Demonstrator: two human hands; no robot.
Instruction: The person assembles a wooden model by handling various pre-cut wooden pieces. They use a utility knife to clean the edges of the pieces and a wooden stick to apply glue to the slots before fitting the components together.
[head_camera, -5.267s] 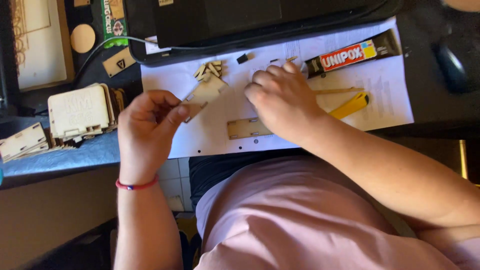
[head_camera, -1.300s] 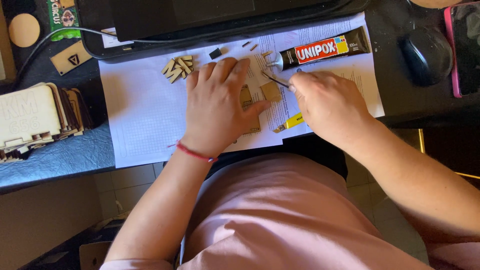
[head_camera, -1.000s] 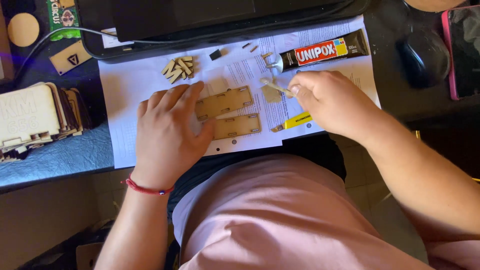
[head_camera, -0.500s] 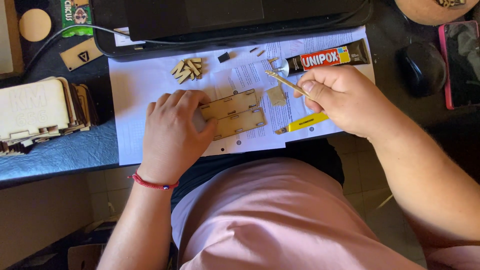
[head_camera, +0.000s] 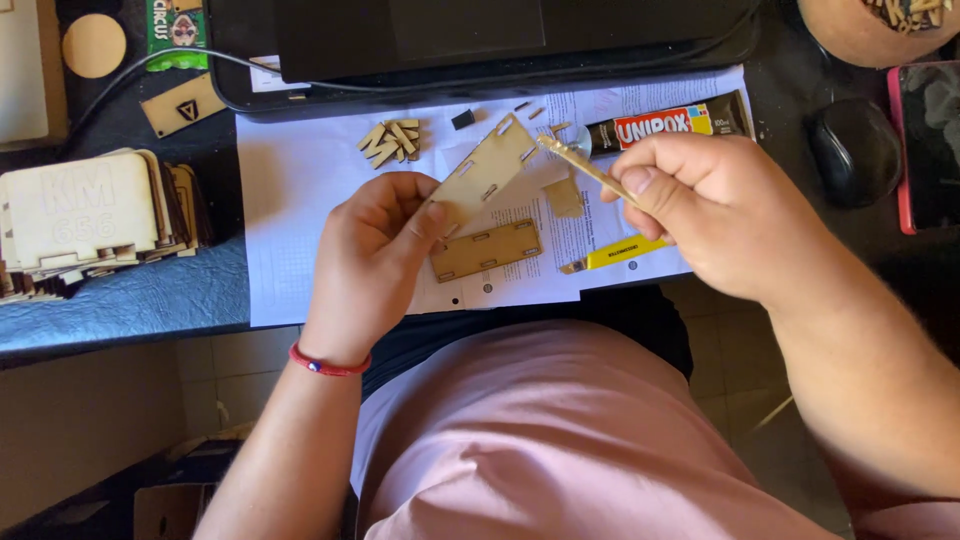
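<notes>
Slotted wooden panel (head_camera: 487, 168), one of two on view, is raised tilted above the white paper sheet (head_camera: 300, 190), pinched at its lower end by the left hand (head_camera: 375, 255), whose fingers curl around it. The right hand (head_camera: 715, 215) grips one thin wooden stick (head_camera: 585, 168), its tip near the panel's upper corner. The second panel (head_camera: 487, 250) lies flat on the sheet, beside one glue tube (head_camera: 665, 125) and one yellow knife (head_camera: 620, 254) on the surface.

Left hand (head_camera: 372, 250) raised, fingers pinched — right hand (head_camera: 715, 215) pinching too.

Black glue tube (head_camera: 668, 127), red-and-yellow label, beside closed dark laptop (head_camera: 480, 40).
</notes>
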